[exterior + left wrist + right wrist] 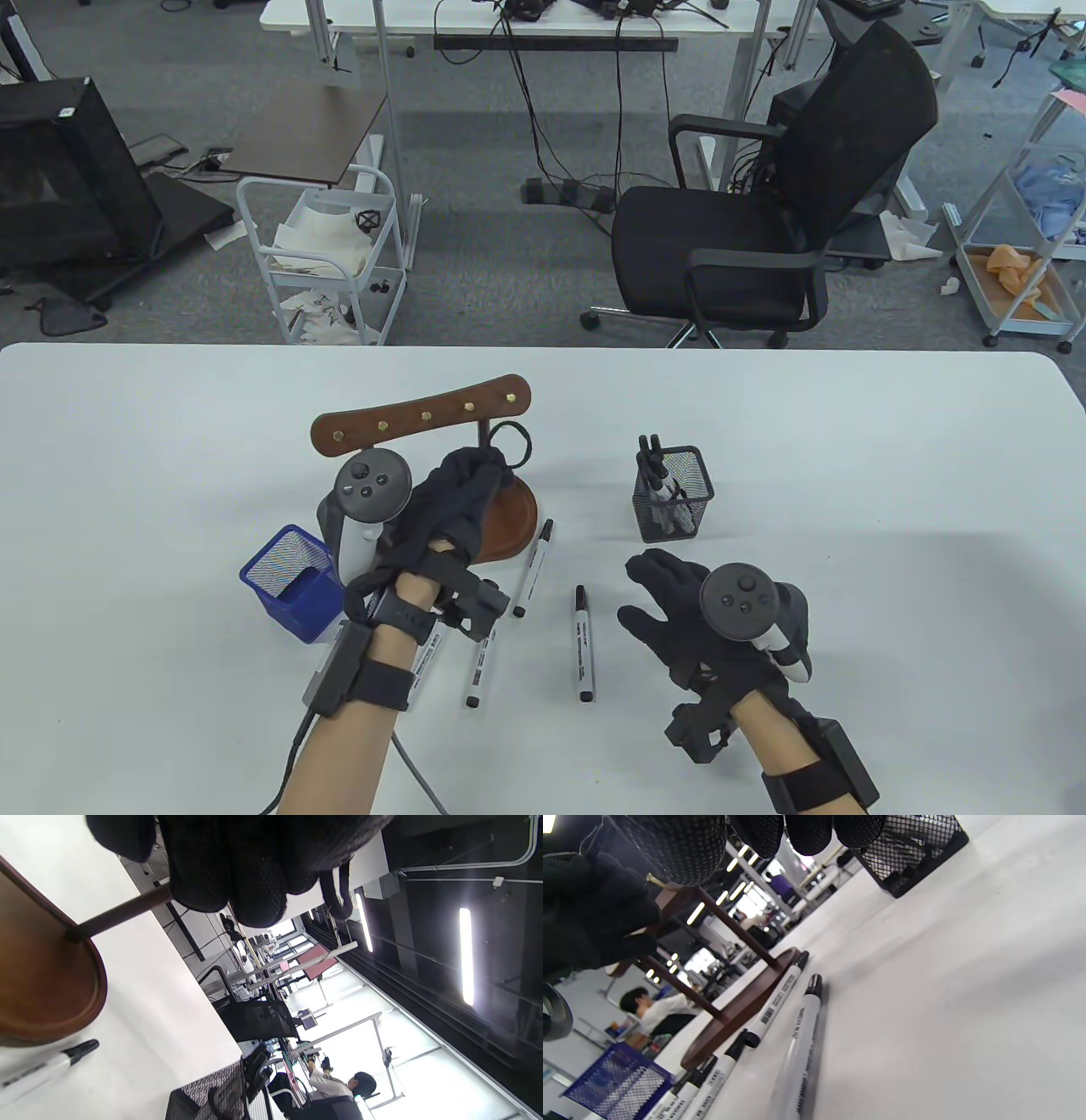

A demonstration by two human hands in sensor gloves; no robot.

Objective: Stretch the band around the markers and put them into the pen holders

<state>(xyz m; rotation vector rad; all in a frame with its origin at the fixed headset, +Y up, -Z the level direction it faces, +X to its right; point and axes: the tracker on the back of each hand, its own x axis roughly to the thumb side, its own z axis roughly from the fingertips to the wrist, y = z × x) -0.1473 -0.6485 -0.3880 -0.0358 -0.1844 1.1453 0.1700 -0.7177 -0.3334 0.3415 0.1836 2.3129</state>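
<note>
The left hand (pixel 462 501) reaches over the brown wooden peg stand (pixel 424 418), fingers curled round a thin black elastic band (pixel 512 441), likely lifting it off for bundling. The right hand (pixel 679 607) hovers relaxed and empty beside the white black-capped markers (pixel 584 643) lying mid-surface. The black mesh pen holder (pixel 674 497), already holding markers, stands behind; the blue mesh holder (pixel 293 579) sits left, nothing blocking.
</note>
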